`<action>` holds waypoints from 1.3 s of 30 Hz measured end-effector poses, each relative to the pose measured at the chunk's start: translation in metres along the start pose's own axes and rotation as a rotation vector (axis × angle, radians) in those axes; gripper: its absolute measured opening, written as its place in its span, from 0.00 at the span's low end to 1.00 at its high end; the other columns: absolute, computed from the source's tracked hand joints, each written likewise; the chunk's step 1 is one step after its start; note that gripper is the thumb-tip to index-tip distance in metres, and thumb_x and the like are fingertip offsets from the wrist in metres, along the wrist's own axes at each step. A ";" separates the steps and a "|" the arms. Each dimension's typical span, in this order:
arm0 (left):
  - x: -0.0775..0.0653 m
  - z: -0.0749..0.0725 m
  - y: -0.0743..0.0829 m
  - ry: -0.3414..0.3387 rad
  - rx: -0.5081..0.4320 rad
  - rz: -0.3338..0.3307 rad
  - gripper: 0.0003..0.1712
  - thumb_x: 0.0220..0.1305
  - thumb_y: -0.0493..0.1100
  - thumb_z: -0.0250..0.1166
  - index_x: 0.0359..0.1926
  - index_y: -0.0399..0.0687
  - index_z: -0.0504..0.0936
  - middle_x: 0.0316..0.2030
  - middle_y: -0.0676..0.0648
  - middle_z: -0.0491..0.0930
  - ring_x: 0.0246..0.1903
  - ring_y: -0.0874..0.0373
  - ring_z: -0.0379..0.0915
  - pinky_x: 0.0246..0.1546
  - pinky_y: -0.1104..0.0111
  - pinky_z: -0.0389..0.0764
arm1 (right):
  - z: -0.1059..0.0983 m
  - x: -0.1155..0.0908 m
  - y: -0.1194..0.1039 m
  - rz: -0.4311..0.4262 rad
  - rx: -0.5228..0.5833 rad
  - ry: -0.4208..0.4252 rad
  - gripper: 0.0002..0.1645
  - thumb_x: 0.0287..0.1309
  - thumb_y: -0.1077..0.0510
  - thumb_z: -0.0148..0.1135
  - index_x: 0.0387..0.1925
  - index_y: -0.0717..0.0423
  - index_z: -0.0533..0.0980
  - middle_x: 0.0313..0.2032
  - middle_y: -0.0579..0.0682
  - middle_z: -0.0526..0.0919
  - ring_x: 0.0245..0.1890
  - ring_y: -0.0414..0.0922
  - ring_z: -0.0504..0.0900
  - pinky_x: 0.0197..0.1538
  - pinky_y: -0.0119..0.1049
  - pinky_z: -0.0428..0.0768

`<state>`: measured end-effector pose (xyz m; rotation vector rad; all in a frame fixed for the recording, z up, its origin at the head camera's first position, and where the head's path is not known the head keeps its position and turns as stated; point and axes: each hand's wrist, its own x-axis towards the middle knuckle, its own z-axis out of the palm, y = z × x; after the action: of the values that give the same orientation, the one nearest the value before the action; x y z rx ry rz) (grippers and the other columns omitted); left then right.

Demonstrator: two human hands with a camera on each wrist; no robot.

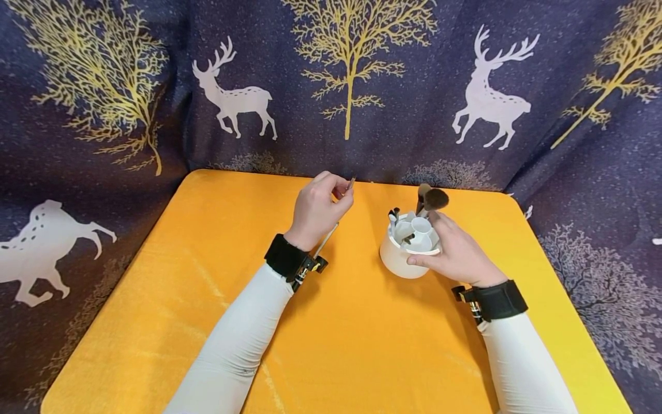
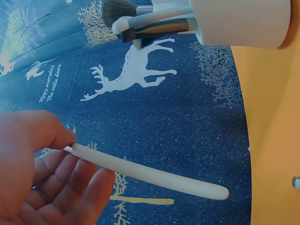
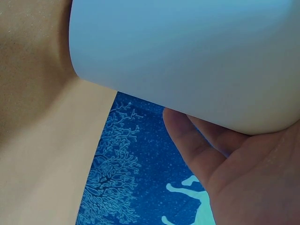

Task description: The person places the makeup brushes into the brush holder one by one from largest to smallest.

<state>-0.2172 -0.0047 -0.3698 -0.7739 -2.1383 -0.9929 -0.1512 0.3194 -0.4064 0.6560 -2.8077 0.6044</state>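
My left hand (image 1: 323, 207) pinches a makeup brush between thumb and fingers. Its pale handle (image 2: 154, 176) slants down with a rounded end in the left wrist view, and the brush's other end is hidden by the thumb. My right hand (image 1: 455, 247) grips a white brush holder (image 1: 400, 261), thumb at the near rim and fingers round the far right side. Inside it are several makeup brushes, among them a large dark fluffy brush (image 1: 436, 199) and a white-tipped brush (image 2: 123, 24). Round white compartments (image 1: 421, 224) show within the holder.
A thin light stick (image 1: 326, 240) shows just below my left hand. The table (image 1: 351, 339) has an orange cloth. Behind it hangs a dark blue curtain (image 1: 315, 138) with trees and deer. Both wrists wear black straps (image 1: 286, 256) with small cameras.
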 end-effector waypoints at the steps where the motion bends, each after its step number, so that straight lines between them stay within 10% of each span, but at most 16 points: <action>1: 0.000 0.000 0.001 0.004 -0.010 0.010 0.05 0.65 0.46 0.63 0.34 0.51 0.80 0.31 0.55 0.74 0.32 0.65 0.70 0.27 0.74 0.69 | 0.000 0.000 0.000 0.000 0.000 0.001 0.72 0.41 0.24 0.70 0.78 0.40 0.40 0.72 0.57 0.58 0.67 0.56 0.63 0.60 0.59 0.68; 39: 0.001 0.001 0.033 0.015 -0.304 0.176 0.09 0.65 0.42 0.66 0.45 0.46 0.81 0.39 0.53 0.77 0.37 0.68 0.74 0.33 0.72 0.80 | 0.000 0.003 0.001 -0.022 0.007 0.018 0.75 0.38 0.24 0.72 0.78 0.40 0.40 0.73 0.52 0.57 0.67 0.51 0.63 0.61 0.55 0.68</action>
<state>-0.1945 0.0139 -0.3558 -1.0760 -1.8902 -1.2387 -0.1541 0.3192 -0.4059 0.6788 -2.7793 0.6128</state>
